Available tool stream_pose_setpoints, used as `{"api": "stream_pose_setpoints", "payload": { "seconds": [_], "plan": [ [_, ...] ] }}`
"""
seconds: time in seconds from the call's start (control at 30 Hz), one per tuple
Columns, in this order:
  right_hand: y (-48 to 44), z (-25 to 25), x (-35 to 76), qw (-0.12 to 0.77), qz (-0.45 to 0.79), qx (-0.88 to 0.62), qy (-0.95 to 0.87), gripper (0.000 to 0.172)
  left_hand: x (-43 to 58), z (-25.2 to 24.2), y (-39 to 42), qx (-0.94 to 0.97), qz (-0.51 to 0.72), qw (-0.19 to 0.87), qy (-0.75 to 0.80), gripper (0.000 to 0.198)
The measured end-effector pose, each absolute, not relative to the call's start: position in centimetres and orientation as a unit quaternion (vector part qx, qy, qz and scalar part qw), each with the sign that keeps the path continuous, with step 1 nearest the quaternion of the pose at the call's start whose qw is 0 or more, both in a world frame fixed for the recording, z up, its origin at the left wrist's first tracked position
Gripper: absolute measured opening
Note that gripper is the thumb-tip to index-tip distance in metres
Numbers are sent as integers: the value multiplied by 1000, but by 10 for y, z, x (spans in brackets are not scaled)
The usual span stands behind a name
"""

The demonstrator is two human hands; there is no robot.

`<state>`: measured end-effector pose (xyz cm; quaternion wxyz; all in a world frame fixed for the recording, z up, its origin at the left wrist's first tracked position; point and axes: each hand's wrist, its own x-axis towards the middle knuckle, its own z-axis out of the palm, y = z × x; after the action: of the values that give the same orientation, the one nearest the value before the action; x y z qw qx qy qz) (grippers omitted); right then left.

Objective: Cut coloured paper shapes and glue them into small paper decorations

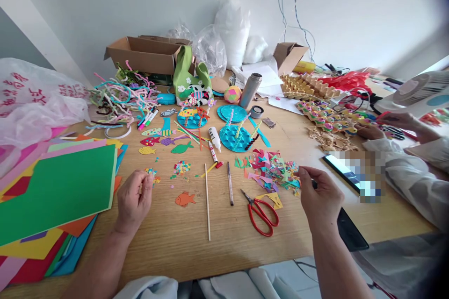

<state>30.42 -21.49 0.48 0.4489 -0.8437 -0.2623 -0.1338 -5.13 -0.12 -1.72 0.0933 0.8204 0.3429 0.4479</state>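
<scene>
Left hand [135,201], above the table [168,257]: fingers curled into the palm, thumb pressed to the index finger; whether anything is pinched between, cannot be told. Right hand [322,198]: thumb and index fingertips brought close together, other fingers folded under; whether they pinch a scrap, cannot be told. Black flat device [353,233], just below and right of the right fingers. Coloured paper stack [70,196], green sheet uppermost, left of the left fingers. White stick [207,205], lengthwise between the two hands. Scissors [251,202], red-handled, blades apart, left of the right fingers; yellow offcut [273,200] beside them. Orange paper fish [184,199], right of the left fingers. Pen [230,184], between stick and scissors. Small paper dots [154,175], just beside the left fingertips; second dot heap [181,168], farther right. Paper scraps [271,168], mixed colours, reaching up to the right fingertips. Lit phone [345,173], right of the right fingers. Green paper fish [182,148], beyond the left fingers. Glue bottle [214,139], beyond the stick. Blue disc [226,141] with twisted stems, beyond the scraps. Another person's hand [409,126], beyond the right fingers, far right. Grey flask [251,89], farther back between both hands. Cardboard box [149,51], rearmost, beyond the left fingers.
</scene>
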Motion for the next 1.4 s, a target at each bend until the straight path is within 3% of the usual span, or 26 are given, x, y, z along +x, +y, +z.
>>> {"api": "stream_pose_setpoints", "payload": {
  "seconds": [0.2, 0.3, 0.37, 0.57, 0.7, 0.8, 1.4],
  "plan": [
    [-201, 20, 323, 450, -83, -842, -284, 26, -49, -19, 0, 822, 462, 123, 309, 34],
    [-194, 26, 340, 426, -63, -848, -309, 26, -49, -22, 2, 802, 489, 121, 321, 19],
    [-188, 24, 351, 380, -50, -864, -325, 28, -49, -22, 3, 790, 504, 102, 332, 9],
    [-161, 2, 364, 146, -57, -875, -459, 25, -49, -15, 4, 792, 512, 62, 326, 9],
    [-145, -10, 361, 89, -49, -867, -488, 28, -50, -15, 3, 801, 506, 76, 312, 27],
    [-139, -16, 360, 53, -45, -867, -493, 27, -52, -17, 4, 800, 508, 75, 312, 29],
    [-134, -40, 377, -6, -55, -852, -521, 25, -50, -12, 0, 801, 493, 108, 322, 28]
  ]
}}
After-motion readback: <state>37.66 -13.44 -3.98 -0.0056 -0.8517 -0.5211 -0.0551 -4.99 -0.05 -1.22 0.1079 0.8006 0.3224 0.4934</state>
